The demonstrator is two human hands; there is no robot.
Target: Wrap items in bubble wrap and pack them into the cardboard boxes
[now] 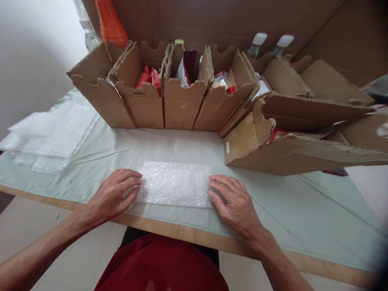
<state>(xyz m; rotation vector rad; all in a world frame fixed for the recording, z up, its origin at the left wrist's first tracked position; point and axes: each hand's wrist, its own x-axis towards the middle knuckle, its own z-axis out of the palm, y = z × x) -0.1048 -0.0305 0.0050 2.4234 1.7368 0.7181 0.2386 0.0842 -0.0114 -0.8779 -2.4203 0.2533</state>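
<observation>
A flat rectangle of clear bubble wrap (176, 184) lies on the cloth-covered table in front of me, its long side running left to right. At its left short edge rests my left hand (117, 192), fingers apart and the tips at the edge. My right hand (232, 198) is at the opposite short edge, with its fingers spread and the tips touching the wrap. Neither hand is closed around anything. Whether the sheet is a single layer or a pouch I cannot tell.
Upright cardboard bins (145, 107) stand in a row behind the wrap, several holding red packets (148, 76). A larger cardboard bin (291, 155) sits at the right. More bubble wrap sheets (57, 133) are stacked at the left. An orange bottle (111, 24) and white-capped bottles (260, 39) rise behind.
</observation>
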